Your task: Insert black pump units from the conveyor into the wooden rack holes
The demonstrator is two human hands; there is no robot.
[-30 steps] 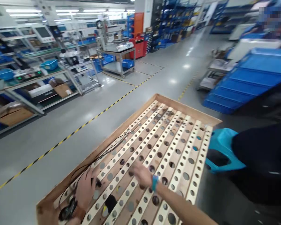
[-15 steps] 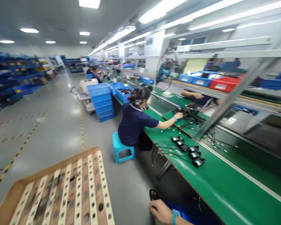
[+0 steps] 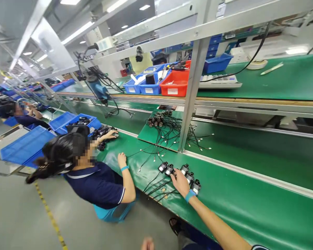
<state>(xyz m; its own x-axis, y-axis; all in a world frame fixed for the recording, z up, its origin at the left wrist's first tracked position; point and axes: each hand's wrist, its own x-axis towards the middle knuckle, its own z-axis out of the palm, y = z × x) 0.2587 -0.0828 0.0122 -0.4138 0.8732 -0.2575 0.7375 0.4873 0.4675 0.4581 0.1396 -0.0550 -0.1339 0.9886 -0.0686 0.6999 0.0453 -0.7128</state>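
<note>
My right hand (image 3: 181, 182), with a blue band at the wrist, reaches over the green bench (image 3: 240, 194). Its fingers are closed around a small black device (image 3: 175, 172), mostly hidden beneath them. More black devices of the same kind stand in a row on both sides: a pair (image 3: 166, 168) to the left and three (image 3: 190, 177) to the right. Thin black cables (image 3: 156, 189) run from the row toward the front edge. At the bottom of the view, only a blurred bit of my left hand (image 3: 147, 243) shows; its fingers are not clear.
A co-worker (image 3: 99, 180) sits on a blue stool (image 3: 112, 212) at left, both hands over the bench. A heap of cabled black parts (image 3: 161, 121) lies behind an upright metal post (image 3: 189, 104). Blue bins (image 3: 150, 86) and a red bin (image 3: 174, 83) stand on the shelf.
My view has swung right toward the bench, and the tray of holed strips has left it. My right hand has gone from below the bench edge onto the device row.
</note>
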